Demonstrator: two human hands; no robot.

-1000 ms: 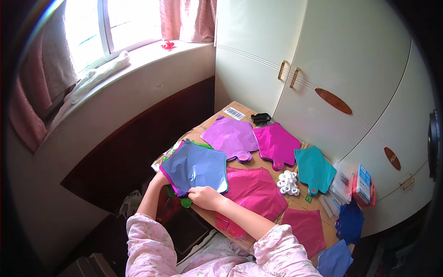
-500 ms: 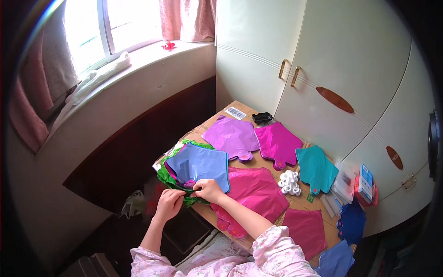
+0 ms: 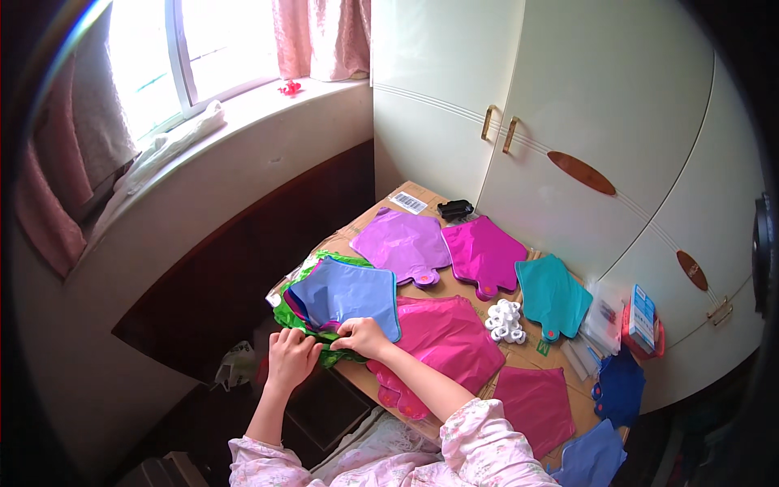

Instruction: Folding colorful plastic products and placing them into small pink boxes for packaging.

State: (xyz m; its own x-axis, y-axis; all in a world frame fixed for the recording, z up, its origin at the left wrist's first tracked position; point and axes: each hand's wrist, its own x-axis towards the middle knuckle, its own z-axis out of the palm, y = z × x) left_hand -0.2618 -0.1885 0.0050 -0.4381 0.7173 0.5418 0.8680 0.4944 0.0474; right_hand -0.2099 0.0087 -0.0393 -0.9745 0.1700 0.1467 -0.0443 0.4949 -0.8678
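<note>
**Foil shapes sorted by colour, both hands at the near stack**

Shiny foil in blue tops the stack at the table's left corner: a blue balloon (image 3: 345, 294), flat and uninflated, lies over a magenta one and a crumpled green balloon (image 3: 302, 318) that sticks out beneath it toward the edge. The stack overhangs the cardboard-covered table (image 3: 381, 217) a little, probably so the filling necks hang within reach of the fingers.

The left hand (image 3: 290, 358) sits just off the table edge, palm down, wrist bent upward from a forearm that rises from the lower edge; its fingers curl onto the green foil at the stack's lower lip, closed in a pinch as far as the small view lets me judge. The right hand (image 3: 363, 336) touches it, knuckles up, thumb and fingertips pressed together on the neck area under the blue sheet, the forearm crossing a large pink balloon (image 3: 446, 337).

Farther right the remaining pieces lie single and apart, each colour readable at a glance: a lilac balloon (image 3: 403, 243), a magenta balloon (image 3: 484, 253), a cluster of white rolls (image 3: 506, 320), a teal balloon (image 3: 553, 294), then dark blue pieces (image 3: 621, 388) by the white cupboard (image 3: 584, 105).
</note>
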